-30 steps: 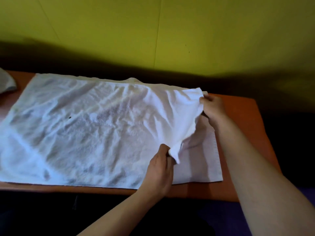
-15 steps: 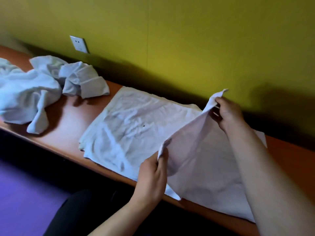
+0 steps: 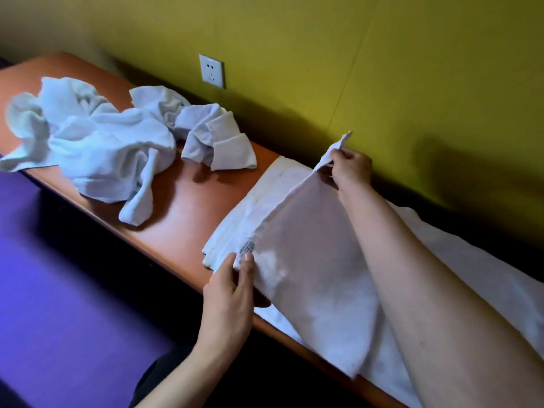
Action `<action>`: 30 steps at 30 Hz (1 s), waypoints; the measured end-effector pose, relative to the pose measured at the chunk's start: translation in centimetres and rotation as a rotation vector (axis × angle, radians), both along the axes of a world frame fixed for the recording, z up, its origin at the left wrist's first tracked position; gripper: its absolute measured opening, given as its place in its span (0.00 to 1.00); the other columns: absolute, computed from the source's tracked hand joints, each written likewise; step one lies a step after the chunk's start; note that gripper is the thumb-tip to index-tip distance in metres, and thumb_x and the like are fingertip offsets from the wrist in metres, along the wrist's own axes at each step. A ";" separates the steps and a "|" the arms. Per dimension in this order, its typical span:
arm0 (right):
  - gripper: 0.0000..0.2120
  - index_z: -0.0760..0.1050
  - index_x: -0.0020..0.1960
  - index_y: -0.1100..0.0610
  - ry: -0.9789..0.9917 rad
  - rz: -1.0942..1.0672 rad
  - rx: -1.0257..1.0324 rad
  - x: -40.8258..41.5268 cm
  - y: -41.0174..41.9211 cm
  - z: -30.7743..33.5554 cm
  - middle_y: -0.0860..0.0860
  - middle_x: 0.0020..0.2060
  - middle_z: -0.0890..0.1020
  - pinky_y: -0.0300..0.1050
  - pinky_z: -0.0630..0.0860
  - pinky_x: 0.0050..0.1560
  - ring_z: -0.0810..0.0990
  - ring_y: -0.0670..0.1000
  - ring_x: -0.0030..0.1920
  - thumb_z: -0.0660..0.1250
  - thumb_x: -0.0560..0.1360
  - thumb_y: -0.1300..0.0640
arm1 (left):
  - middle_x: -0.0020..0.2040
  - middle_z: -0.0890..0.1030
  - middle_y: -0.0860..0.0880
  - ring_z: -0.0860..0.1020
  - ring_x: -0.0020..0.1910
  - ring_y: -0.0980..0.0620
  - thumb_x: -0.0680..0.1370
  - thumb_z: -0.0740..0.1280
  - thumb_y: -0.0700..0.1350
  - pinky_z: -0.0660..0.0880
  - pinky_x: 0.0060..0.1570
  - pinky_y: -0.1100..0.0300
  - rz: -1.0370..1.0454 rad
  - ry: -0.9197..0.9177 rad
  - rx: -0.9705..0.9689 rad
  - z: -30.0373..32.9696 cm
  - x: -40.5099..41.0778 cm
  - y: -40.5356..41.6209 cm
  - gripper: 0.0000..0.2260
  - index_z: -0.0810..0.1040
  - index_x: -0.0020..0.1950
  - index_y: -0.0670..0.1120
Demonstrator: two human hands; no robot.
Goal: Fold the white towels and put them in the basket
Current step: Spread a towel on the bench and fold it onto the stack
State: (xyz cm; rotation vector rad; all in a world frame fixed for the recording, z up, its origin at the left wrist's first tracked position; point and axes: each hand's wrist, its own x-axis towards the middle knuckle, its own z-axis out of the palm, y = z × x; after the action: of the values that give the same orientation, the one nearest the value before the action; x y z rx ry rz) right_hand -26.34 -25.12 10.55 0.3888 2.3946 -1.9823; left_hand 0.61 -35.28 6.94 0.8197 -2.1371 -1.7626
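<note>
A white towel lies spread on the orange table, its right half folded over toward the left. My left hand pinches the near corner of the folded layer by the table's front edge. My right hand pinches the far corner, held a little above the towel near the wall. A crumpled heap of more white towels lies at the left end of the table. No basket is in view.
A yellow-green wall runs along the back of the table, with a white socket on it. Purple floor lies below the table's front edge. Bare tabletop shows between the heap and the spread towel.
Both hands have carried the towel's right edge leftward across the towel, nearly to its left edge. The view has swung left, bringing the whole heap of towels and the socket into sight.
</note>
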 end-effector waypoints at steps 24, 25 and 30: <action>0.09 0.72 0.46 0.54 -0.205 -0.107 0.604 24.8 13.9 -10.8 0.45 0.35 0.80 0.46 0.70 0.42 0.81 0.57 0.45 0.70 0.76 0.50 | 0.40 0.78 0.47 0.74 0.41 0.43 0.74 0.71 0.54 0.69 0.42 0.54 0.014 -0.517 -0.283 -7.3 -1.3 -6.0 0.13 0.76 0.45 0.44; 0.13 0.71 0.46 0.53 -0.247 -0.112 0.633 26.4 14.2 -11.0 0.48 0.37 0.81 0.47 0.71 0.43 0.81 0.58 0.46 0.70 0.75 0.46 | 0.38 0.79 0.45 0.74 0.38 0.42 0.75 0.70 0.55 0.69 0.40 0.54 0.011 -0.531 -0.282 -6.9 -1.5 -5.9 0.15 0.76 0.42 0.43; 0.17 0.72 0.44 0.55 -0.337 -0.028 0.645 29.7 13.9 -12.6 0.55 0.44 0.80 0.49 0.72 0.50 0.79 0.60 0.51 0.70 0.74 0.41 | 0.34 0.84 0.43 0.83 0.38 0.41 0.68 0.69 0.58 0.81 0.45 0.48 -0.017 -0.485 -0.146 -7.5 -1.5 -6.6 0.17 0.78 0.36 0.44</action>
State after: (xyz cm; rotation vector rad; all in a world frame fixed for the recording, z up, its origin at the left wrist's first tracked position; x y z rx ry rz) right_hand 3.36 -11.25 -2.08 0.6932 2.7218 -0.9853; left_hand -0.88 -41.90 -0.53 1.2970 -2.5348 -1.5023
